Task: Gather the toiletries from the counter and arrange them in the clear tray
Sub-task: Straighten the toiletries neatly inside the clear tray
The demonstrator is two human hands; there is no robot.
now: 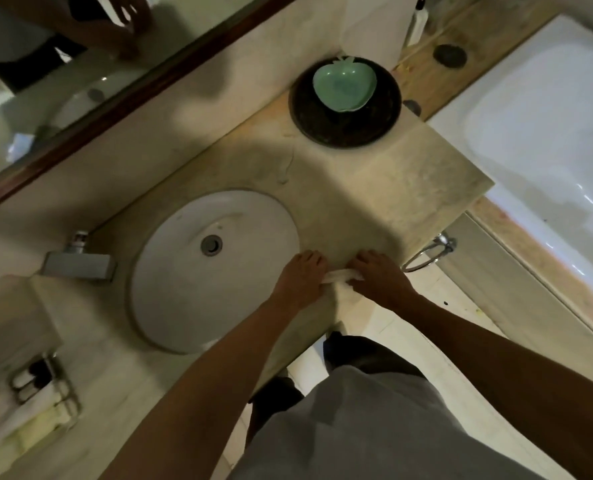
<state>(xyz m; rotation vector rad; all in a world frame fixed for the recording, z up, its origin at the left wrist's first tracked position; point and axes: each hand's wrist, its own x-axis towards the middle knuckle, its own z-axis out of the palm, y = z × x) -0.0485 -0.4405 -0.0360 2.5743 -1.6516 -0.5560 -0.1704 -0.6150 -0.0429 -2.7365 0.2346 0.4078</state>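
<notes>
Both hands are down at the near edge of the surface [374, 188], just right of the sink [170, 271]. The left hand [300, 277] and right hand [378, 277] sit close together, each gripping an end of a small white rolled item [336, 276] stretched between them. Farther back, a green apple-shaped dish [343, 86] rests on a dark round plate [343, 131].

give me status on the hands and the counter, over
Both hands, left and right, on a white cloth at counter edge. No clear tray seen.
</notes>
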